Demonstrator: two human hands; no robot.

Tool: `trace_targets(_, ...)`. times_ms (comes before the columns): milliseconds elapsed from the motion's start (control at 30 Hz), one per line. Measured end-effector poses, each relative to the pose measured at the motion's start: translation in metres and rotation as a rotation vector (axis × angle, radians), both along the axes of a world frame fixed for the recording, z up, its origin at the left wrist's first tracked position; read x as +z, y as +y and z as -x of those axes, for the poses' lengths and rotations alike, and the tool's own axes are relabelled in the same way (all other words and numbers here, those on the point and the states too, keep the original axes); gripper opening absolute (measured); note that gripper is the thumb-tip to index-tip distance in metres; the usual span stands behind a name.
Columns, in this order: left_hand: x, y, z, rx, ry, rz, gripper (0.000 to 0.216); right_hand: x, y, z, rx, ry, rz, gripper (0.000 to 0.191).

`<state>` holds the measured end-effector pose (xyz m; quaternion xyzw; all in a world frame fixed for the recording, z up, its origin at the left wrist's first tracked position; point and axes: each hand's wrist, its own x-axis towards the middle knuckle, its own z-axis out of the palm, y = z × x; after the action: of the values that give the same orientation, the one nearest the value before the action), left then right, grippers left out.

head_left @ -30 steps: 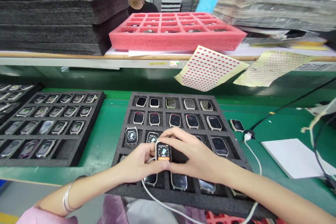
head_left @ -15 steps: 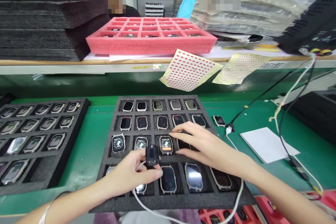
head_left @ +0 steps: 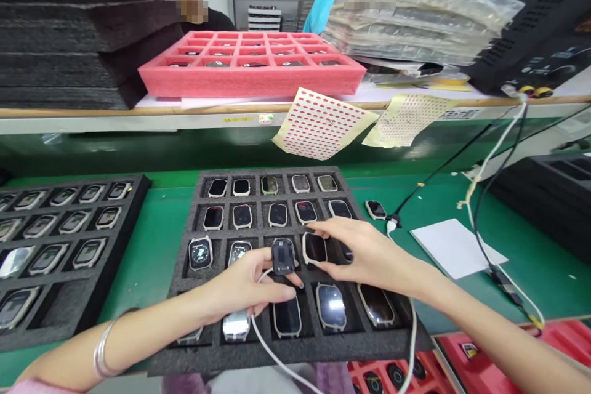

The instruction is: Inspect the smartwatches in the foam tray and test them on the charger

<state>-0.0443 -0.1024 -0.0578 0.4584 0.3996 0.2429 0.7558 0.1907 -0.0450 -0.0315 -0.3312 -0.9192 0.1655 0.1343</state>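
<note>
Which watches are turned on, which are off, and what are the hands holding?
left hand, fingers shut on the black charger.
right hand, fingers gripping the dark watch, tilted up in its pocket.
lit watch, screen on, sitting in the black tray.
back-row watches, screens dark.
loose watch, dark, lying on the green table.

You are working under bright, even overhead light; the front watch screens [head_left: 330, 306] are catching white glare, the shelf [head_left: 92, 112] is shading the worktop [head_left: 157, 240] behind, and straight edges are bowing outward.
</note>
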Motion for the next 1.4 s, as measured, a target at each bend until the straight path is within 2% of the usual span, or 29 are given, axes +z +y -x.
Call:
trace_targets(67, -0.004, -0.003, 0.002, 0.001, -0.007, -0.008, 0.034, 0.004, -0.002, 0.003, 0.015, 0.140, 0.058, 0.052)
trace_targets(133, -0.007, -0.005, 0.003, -0.001, -0.014, -0.011, 0.040, 0.007, -0.007, 0.012, 0.096, 0.199, 0.071, 0.049)
trace_targets(300, -0.011, -0.005, 0.002, 0.022, 0.004, -0.041, 0.042, 0.005, -0.015, 0.037, 0.226, 0.049, -0.053, 0.029)
trace_targets(500, -0.009, -0.007, 0.001, 0.090, 0.035, -0.103, 0.027, 0.000, -0.016, 0.047, 0.275, 0.065, -0.017, 0.030)
trace_targets(800, -0.010, -0.008, 0.003, 0.123, -0.057, -0.047, 0.030, -0.017, -0.019, 0.048, 0.230, 0.207, 0.123, 0.035)
trace_targets(1033, -0.010, -0.006, 0.002, 0.116, -0.063, -0.027, 0.033, -0.021, -0.021, 0.047, 0.194, 0.222, 0.112, 0.048)
trace_targets(1100, -0.009, -0.006, 0.002, 0.110, -0.063, -0.032, 0.032, -0.020, -0.023, 0.048, 0.169, 0.232, 0.113, 0.046)
trace_targets(1233, -0.006, -0.006, 0.004, 0.098, -0.087, -0.029, 0.029, -0.016, -0.021, 0.047, 0.168, 0.338, 0.236, 0.044)
trace_targets(1400, -0.002, -0.004, 0.010, -0.045, -0.219, 0.027, 0.027, -0.018, -0.014, 0.043, 0.243, 0.571, 0.442, 0.027)
